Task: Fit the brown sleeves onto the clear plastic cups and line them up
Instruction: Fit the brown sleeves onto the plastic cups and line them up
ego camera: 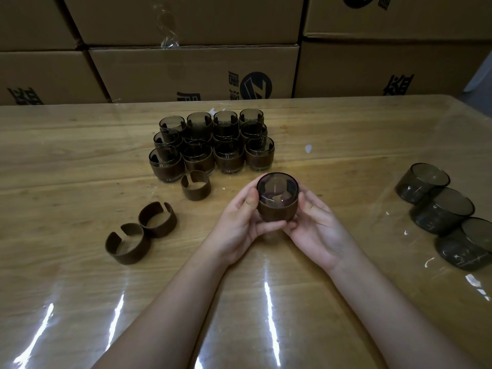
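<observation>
Both hands hold one clear smoky cup [277, 191] with a brown sleeve [277, 211] around its lower part, just above the table. My left hand [241, 225] grips it from the left, thumb on the rim. My right hand [316, 227] grips it from the right, fingers curled under its base. Several sleeved cups [213, 145] stand in rows behind it. Three loose brown sleeves lie to the left: one [196, 185] near the rows, two touching each other [157, 219] [125, 243] nearer me. Three bare cups [422, 182] [442, 210] [464, 243] sit at the right.
The wooden table [80, 161] has a glossy clear cover with glare streaks near me. Stacked cardboard boxes [194, 70] form a wall along its far edge. A small white scrap [308, 148] lies right of the rows.
</observation>
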`<control>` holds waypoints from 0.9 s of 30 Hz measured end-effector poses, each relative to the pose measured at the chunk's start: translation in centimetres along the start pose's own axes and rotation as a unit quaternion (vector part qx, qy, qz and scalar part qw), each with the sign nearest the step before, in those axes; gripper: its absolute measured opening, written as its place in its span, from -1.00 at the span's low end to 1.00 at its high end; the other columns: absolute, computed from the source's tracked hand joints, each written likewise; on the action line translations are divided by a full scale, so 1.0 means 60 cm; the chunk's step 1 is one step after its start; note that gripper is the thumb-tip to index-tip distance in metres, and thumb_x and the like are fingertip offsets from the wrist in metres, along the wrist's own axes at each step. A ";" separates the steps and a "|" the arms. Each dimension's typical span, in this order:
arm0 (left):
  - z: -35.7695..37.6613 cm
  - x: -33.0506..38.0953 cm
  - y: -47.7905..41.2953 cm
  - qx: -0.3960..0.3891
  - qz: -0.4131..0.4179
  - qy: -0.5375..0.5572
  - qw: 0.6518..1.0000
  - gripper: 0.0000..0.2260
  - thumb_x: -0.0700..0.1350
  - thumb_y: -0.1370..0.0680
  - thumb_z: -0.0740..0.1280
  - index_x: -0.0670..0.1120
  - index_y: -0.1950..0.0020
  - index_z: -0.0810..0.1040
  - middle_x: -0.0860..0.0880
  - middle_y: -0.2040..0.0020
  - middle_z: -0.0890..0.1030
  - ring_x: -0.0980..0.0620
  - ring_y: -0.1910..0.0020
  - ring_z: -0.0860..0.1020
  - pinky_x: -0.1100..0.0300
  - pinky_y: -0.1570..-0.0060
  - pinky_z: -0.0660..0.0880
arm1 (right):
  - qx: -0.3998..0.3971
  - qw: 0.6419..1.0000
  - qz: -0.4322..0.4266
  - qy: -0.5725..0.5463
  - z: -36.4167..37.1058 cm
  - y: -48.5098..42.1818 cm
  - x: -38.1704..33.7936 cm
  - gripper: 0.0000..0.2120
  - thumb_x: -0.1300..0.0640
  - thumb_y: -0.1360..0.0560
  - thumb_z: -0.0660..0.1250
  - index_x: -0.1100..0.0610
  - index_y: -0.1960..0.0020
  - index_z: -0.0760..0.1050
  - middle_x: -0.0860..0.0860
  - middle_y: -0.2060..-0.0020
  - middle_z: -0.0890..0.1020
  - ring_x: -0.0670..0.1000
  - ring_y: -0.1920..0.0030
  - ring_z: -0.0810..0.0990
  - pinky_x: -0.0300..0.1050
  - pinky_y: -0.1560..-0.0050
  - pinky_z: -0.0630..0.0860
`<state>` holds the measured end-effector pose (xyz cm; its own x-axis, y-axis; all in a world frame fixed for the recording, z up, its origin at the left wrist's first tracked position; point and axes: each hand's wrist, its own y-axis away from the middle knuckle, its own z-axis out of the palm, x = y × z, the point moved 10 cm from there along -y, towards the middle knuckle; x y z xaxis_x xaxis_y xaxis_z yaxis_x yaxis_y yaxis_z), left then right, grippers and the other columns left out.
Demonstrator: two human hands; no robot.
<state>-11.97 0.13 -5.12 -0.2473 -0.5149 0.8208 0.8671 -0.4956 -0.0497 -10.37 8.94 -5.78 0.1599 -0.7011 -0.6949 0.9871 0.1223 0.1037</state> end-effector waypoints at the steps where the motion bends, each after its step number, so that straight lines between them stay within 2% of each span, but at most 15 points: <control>1: -0.001 -0.001 -0.001 0.010 0.001 -0.011 1.000 -0.57 0.14 -0.51 0.30 -0.04 -0.31 0.46 -0.11 -0.20 0.62 -0.19 -0.08 0.64 0.14 0.16 0.64 | 0.014 1.000 -0.002 0.007 -0.004 -0.001 0.002 -0.60 0.16 -0.44 0.26 0.14 -0.28 0.43 0.04 0.00 0.66 -0.09 0.12 0.61 -0.30 0.32 0.43; 3: -0.006 -0.002 -0.001 0.041 0.007 -0.055 0.998 -0.55 0.14 -0.54 0.24 -0.08 -0.34 0.42 -0.16 -0.18 0.61 -0.22 -0.05 0.64 0.04 0.12 0.63 | 0.042 0.999 -0.017 0.022 -0.013 -0.002 0.001 -0.50 0.10 -0.44 0.29 0.18 -0.36 0.39 0.10 -0.07 0.62 -0.04 0.10 0.57 -0.28 0.32 0.40; 5: -0.010 -0.002 0.002 0.073 0.015 -0.124 0.990 -0.56 0.11 -0.50 0.29 -0.08 -0.30 0.44 -0.17 -0.18 0.60 -0.22 -0.10 0.61 -0.06 0.01 0.60 | 0.061 0.997 -0.041 0.034 -0.022 -0.001 -0.009 -0.50 0.09 -0.40 0.33 0.15 -0.32 0.42 0.10 -0.02 0.65 -0.01 0.11 0.60 -0.26 0.34 0.46; 6: -0.012 -0.001 0.005 0.082 0.018 -0.169 0.982 -0.56 0.11 -0.44 0.37 -0.03 -0.26 0.47 -0.12 -0.17 0.59 -0.16 -0.15 0.59 -0.02 -0.06 0.58 | 0.069 0.995 -0.049 0.043 -0.026 0.000 -0.015 -0.53 0.10 -0.38 0.36 0.11 -0.27 0.45 0.11 0.02 0.67 0.02 0.09 0.64 -0.21 0.30 0.54; 8: -0.003 0.002 0.011 0.072 0.034 -0.281 0.956 -0.48 0.08 -0.33 0.47 0.12 -0.26 0.45 0.03 -0.18 0.55 0.03 -0.21 0.54 0.17 -0.17 0.51 | 0.079 0.992 -0.058 0.080 -0.030 0.004 -0.023 -0.57 0.11 -0.34 0.42 0.05 -0.20 0.51 0.12 0.07 0.70 0.10 0.05 0.68 -0.08 0.18 0.62; 10: 0.011 0.007 0.015 0.054 0.066 -0.402 0.911 -0.41 0.07 -0.30 0.50 0.20 -0.29 0.40 0.11 -0.21 0.48 0.21 -0.21 0.48 0.36 -0.20 0.41 | 0.077 0.987 -0.074 0.122 -0.030 0.007 -0.026 -0.60 0.09 -0.32 0.45 0.01 -0.15 0.55 0.11 0.09 0.71 0.10 0.04 0.69 -0.08 0.15 0.62; 12: 0.016 0.017 0.017 0.066 0.101 -0.450 0.885 -0.44 0.09 -0.29 0.51 0.22 -0.24 0.41 0.16 -0.18 0.47 0.31 -0.15 0.46 0.45 -0.14 0.38 | 0.076 0.979 -0.109 0.156 -0.027 0.010 -0.030 -0.64 0.05 -0.34 0.45 -0.02 -0.13 0.56 0.08 0.09 0.71 0.05 0.04 0.69 -0.15 0.15 0.61; 13: 0.010 0.021 0.018 0.085 0.105 -0.428 0.894 -0.48 0.10 -0.27 0.51 0.20 -0.19 0.44 0.14 -0.15 0.50 0.28 -0.12 0.50 0.42 -0.11 0.43 | 0.078 0.969 -0.137 0.190 -0.024 0.012 -0.035 -0.66 0.03 -0.37 0.45 -0.04 -0.14 0.54 0.04 0.09 0.71 0.00 0.04 0.68 -0.20 0.13 0.59; 16: -0.035 0.025 0.016 0.165 0.089 -0.227 0.956 -0.56 0.01 -0.28 0.51 0.06 -0.11 0.48 0.03 -0.02 0.63 0.15 0.02 0.62 0.24 0.07 0.56 | 0.078 0.906 -0.217 0.354 -0.007 0.019 -0.049 -0.62 0.03 -0.41 0.41 -0.15 -0.20 0.44 -0.06 -0.05 0.62 -0.10 -0.10 0.58 -0.19 -0.08 0.51; 18: -0.060 0.022 0.012 0.190 0.082 -0.081 0.975 -0.60 -0.10 -0.33 0.45 -0.02 -0.12 0.44 -0.05 0.01 0.64 0.08 0.08 0.65 0.21 0.17 0.58 | 0.054 0.884 -0.203 0.418 0.003 0.016 -0.034 -0.53 0.05 -0.41 0.43 -0.22 -0.23 0.36 -0.10 -0.18 0.51 -0.14 -0.20 0.52 -0.19 -0.18 0.45; 20: -0.065 0.016 0.007 0.173 0.069 0.023 0.982 -0.57 -0.19 -0.36 0.42 -0.03 -0.17 0.37 -0.14 -0.02 0.62 0.00 0.08 0.66 0.17 0.18 0.59 | 0.016 0.883 -0.182 0.433 0.012 0.012 -0.015 -0.47 0.10 -0.41 0.45 -0.24 -0.26 0.32 -0.14 -0.22 0.48 -0.16 -0.17 0.55 -0.24 -0.14 0.47; 23: -0.049 0.012 0.000 0.116 0.046 0.037 0.992 -0.52 -0.18 -0.42 0.38 0.02 -0.30 0.35 -0.14 -0.05 0.65 -0.04 0.00 0.65 0.14 0.10 0.59 | -0.003 0.887 -0.183 0.423 0.018 0.011 -0.012 -0.46 0.13 -0.41 0.46 -0.20 -0.27 0.33 -0.13 -0.21 0.51 -0.15 -0.12 0.59 -0.29 -0.09 0.49; 27: -0.030 0.012 -0.002 0.076 0.036 -0.015 0.996 -0.60 -0.09 -0.47 0.31 0.07 -0.31 0.40 -0.03 -0.07 0.67 0.01 -0.05 0.63 0.14 0.02 0.58 | 0.012 0.911 -0.183 0.369 0.013 0.012 -0.022 -0.49 0.07 -0.36 0.40 -0.14 -0.27 0.35 -0.07 -0.22 0.52 -0.23 -0.11 0.57 -0.35 -0.07 0.47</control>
<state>-13.06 -1.44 -5.55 -0.1709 -0.5226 0.8353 0.9385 -0.3446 -0.0236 -9.89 9.41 -4.22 -0.2227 -0.0284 -0.9745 0.9742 -0.0454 -0.2213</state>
